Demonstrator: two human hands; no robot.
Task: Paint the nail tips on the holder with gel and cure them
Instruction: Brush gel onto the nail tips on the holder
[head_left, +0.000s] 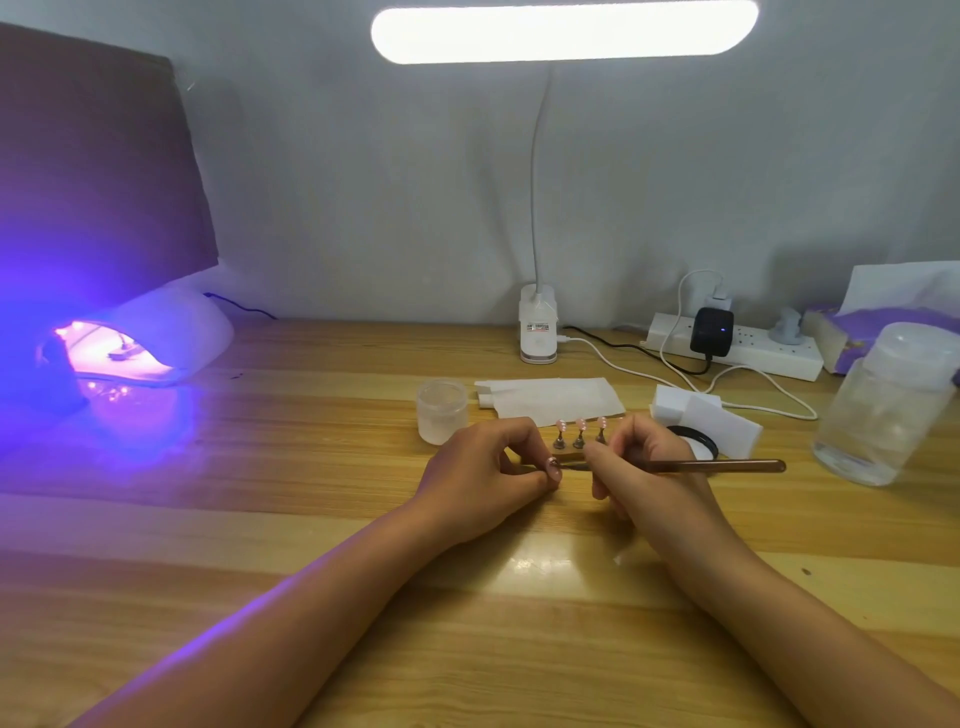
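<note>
Brush (727, 466) in right hand (649, 470), nail tip (554, 467) pinched in left hand (478, 478), lamp label (539, 326) illegible

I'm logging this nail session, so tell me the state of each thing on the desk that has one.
Curing lamp: on, glowing purple.
Desk lamp: on.
Brush: gripped by right hand.
Left hand: pinches a small piece at the brush's tip.
Three nail tips: upright on their stands.
Black adapter: plugged in, blue light lit.
Clear bottle: upright, capped.
</note>
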